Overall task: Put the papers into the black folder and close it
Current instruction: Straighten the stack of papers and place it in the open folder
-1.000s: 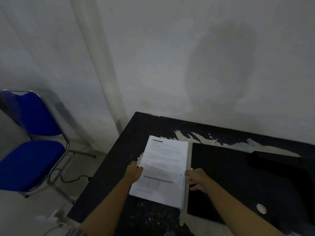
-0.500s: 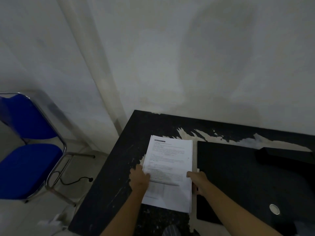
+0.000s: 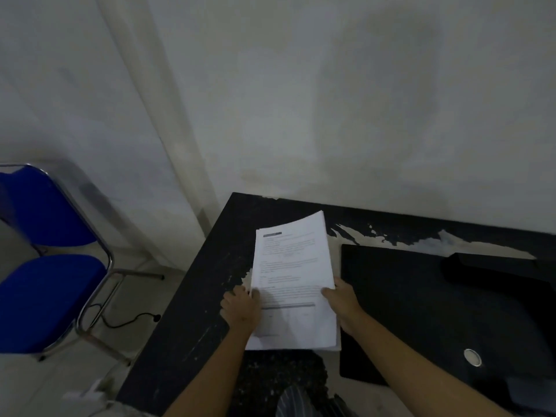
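Note:
A thick stack of white printed papers point(image 3: 293, 266) is held over the left part of the black table point(image 3: 192, 320), its far end raised and tilted up. My left hand point(image 3: 242, 308) grips the stack's left edge, thumb on top. My right hand point(image 3: 341, 300) grips its right edge, thumb on the top sheet. The black folder point(image 3: 421, 311) lies open and flat on the table just right of the papers, with a round silver snap point(image 3: 472, 357) near its lower right. A raised black flap point(image 3: 493, 269) sits at the folder's far right.
A blue chair with a chrome frame point(image 3: 45, 272) stands on the floor at the left, a black cable point(image 3: 129, 322) beside it. The table top is worn, with pale peeled patches point(image 3: 391, 239) along the back. A white wall rises directly behind the table.
The stack's far end has lifted off the table and tilted up. Both hands have closed on its side edges. The camera has shifted a little left.

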Available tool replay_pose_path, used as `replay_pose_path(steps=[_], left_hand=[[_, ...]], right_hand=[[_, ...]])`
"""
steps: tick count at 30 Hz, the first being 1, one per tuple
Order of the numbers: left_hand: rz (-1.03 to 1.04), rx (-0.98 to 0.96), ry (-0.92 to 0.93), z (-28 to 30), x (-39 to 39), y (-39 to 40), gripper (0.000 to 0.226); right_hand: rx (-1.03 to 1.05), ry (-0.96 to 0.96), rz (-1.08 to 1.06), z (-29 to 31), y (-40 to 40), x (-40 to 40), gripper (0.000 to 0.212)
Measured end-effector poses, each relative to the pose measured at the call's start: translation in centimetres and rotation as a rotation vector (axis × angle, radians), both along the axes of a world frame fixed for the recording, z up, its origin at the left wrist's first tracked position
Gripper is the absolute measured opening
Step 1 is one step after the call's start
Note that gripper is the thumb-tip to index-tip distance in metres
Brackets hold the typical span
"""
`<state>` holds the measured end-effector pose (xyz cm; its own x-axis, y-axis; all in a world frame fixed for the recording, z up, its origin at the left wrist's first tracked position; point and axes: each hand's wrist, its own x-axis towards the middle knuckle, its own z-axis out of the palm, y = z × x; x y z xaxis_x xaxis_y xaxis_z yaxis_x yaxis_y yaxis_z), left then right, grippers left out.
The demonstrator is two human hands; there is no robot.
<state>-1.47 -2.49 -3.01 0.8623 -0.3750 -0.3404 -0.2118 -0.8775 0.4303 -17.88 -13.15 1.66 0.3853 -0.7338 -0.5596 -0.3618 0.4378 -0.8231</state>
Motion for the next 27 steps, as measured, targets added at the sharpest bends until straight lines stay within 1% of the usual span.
replay_pose_path(steps=[2, 3, 5, 6, 7, 8, 11, 13, 22, 25, 27], left_hand=[[0.009, -0.102, 0.039, 0.3, -0.3, -0.3, 0.052], [0.017, -0.206, 0.1, 0.6, -0.5, -0.5, 0.052], [0.03, -0.489, 0.325, 1.1, -1.2, -0.9, 0.051], [0.008, -0.596, 0.447, 1.5, -1.8, -1.0, 0.049], [-0.057, -0.65, 0.512, 1.8, -2.4, -1.1, 0.047], [-0.14, -0.666, 0.528, 1.9, -2.9, -1.3, 0.046], [-0.306, -0.688, 0.508, 1.6, -4.9, -2.4, 0.034], [-0.351, -0.682, 0.498, 1.5, -6.7, -3.4, 0.031], [-0.359, -0.53, 0.389, 1.3, -15.5, -8.3, 0.03], [-0.348, -0.481, 0.344, 0.7, -17.6, -9.3, 0.029], [-0.354, -0.438, 0.325, 0.4, -18.8, -9.9, 0.026]], right_hand=[[0.024, -0.042, 0.01, 0.7, -0.3, -1.3, 0.039], [0.03, -0.052, 0.021, 0.9, -0.5, -2.2, 0.04], [0.038, -0.067, 0.031, 0.9, -1.1, -4.0, 0.04], [0.043, -0.067, 0.029, 0.8, -1.3, -4.9, 0.041], [0.044, -0.066, 0.023, 0.5, -1.6, -5.9, 0.041], [0.04, -0.06, 0.005, 0.4, -1.8, -6.8, 0.041], [0.01, -0.022, -0.05, 0.2, -2.2, -9.6, 0.04], [-0.004, 0.006, -0.088, 0.0, -2.4, -11.6, 0.039], [-0.006, 0.123, -0.237, -0.3, -4.2, -20.0, 0.032], [-0.016, 0.152, -0.264, -0.3, -4.6, -22.3, 0.031], [-0.001, 0.163, -0.299, -0.5, -5.0, -24.0, 0.027]])
